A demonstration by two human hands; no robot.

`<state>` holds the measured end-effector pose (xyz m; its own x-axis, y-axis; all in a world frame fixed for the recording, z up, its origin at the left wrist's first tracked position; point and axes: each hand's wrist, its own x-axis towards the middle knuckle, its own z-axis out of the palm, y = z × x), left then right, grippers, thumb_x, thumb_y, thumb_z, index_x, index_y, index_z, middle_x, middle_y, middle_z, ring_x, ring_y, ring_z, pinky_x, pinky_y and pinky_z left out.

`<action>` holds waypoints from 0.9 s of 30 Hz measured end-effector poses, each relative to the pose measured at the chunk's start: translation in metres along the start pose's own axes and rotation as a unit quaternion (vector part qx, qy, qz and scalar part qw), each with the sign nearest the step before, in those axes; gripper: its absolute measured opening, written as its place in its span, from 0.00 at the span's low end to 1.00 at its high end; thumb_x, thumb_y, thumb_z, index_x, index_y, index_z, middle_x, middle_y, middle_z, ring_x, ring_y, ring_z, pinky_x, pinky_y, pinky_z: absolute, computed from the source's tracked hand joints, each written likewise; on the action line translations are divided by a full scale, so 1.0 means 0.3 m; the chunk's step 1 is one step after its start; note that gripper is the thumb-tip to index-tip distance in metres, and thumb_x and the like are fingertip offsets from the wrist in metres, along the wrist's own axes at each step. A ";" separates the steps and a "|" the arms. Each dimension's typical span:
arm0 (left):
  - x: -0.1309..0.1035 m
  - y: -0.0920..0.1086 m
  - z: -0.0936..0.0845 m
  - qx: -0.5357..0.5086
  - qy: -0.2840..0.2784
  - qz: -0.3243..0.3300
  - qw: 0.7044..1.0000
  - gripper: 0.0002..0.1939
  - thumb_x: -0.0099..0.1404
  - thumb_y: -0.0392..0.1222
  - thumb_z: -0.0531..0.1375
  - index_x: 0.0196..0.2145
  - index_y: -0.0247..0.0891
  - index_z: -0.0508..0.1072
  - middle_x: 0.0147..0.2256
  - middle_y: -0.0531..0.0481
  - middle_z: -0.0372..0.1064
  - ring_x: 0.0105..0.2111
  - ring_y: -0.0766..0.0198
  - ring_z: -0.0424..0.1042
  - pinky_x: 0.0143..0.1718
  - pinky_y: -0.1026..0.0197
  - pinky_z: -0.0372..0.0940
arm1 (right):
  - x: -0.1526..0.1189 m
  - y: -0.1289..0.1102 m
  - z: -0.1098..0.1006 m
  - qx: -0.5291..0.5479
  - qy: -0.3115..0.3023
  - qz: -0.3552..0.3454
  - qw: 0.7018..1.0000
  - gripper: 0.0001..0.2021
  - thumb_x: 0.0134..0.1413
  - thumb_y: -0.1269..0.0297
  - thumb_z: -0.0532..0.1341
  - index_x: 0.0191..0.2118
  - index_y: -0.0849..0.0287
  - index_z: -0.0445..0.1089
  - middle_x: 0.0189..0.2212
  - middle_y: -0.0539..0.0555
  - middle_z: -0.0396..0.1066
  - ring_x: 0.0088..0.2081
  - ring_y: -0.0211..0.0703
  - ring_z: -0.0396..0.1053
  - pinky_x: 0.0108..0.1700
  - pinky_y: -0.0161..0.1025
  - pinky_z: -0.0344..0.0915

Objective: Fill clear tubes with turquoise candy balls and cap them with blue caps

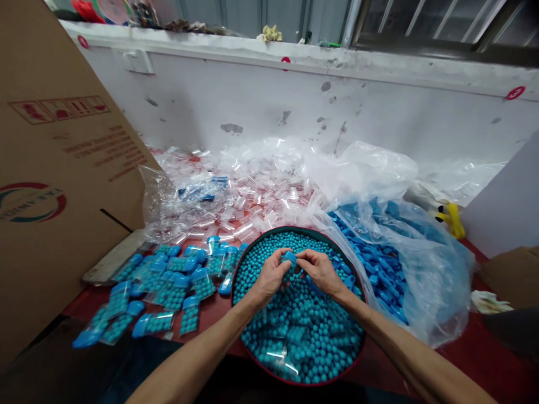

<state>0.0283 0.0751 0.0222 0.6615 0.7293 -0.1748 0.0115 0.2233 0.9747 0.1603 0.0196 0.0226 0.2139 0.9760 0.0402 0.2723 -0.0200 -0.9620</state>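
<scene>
A round tub (362, 336) full of small turquoise balls (324, 314) stands at the centre front, with clear containers lying among the balls. Above the balls, my left hand (273, 274) is closed around a small container with a blue cap (290, 258). My right hand (320, 271) meets it from the right, its thumb and fingers pinched at the cap. The container's lower part is mostly hidden by my fingers. Left of the tub lie several filled, blue-capped containers (202, 283).
Clear empty tubes (252, 196) cover the back of the red table (210, 314). A plastic bag (442, 280) of blue caps (381, 275) sits right of the tub. A cardboard box (63, 146) stands left, a yellow tool (455, 220) far right, a white wall (252, 101) behind.
</scene>
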 end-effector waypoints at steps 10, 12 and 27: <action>-0.032 0.017 -0.029 0.008 -0.033 -0.046 0.998 0.19 0.55 0.47 0.54 0.43 0.39 0.59 0.19 0.58 0.60 0.13 0.73 0.61 0.11 0.73 0.53 | 0.004 -0.029 -0.081 -0.107 -0.127 -0.067 0.984 0.14 0.44 0.71 0.58 0.40 0.59 0.68 0.31 0.52 0.69 0.32 0.39 0.66 0.36 0.38 0.64; -0.033 0.034 -0.044 0.010 -0.069 -0.048 0.996 0.19 0.56 0.49 0.54 0.44 0.39 0.59 0.21 0.57 0.62 0.14 0.73 0.62 0.12 0.73 0.54 | 0.031 -0.031 -0.099 -0.028 -0.137 0.001 0.990 0.18 0.41 0.68 0.60 0.43 0.60 0.65 0.28 0.50 0.67 0.26 0.36 0.65 0.28 0.36 0.65; -0.008 0.114 -0.014 -0.070 -0.001 0.062 0.996 0.23 0.53 0.41 0.59 0.47 0.34 0.62 0.28 0.54 0.64 0.23 0.75 0.62 0.25 0.72 0.58 | 0.005 -0.130 0.011 -0.270 -0.086 -0.151 0.947 0.41 0.36 0.56 0.64 0.55 0.68 0.47 0.46 0.64 0.58 0.45 0.51 0.60 0.44 0.46 0.60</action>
<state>0.0239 0.0838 0.0552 0.6532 0.7552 -0.0547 -0.1750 0.2209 0.9595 0.1471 0.0225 0.0592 -0.0940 0.9748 0.2021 0.7464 0.2034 -0.6336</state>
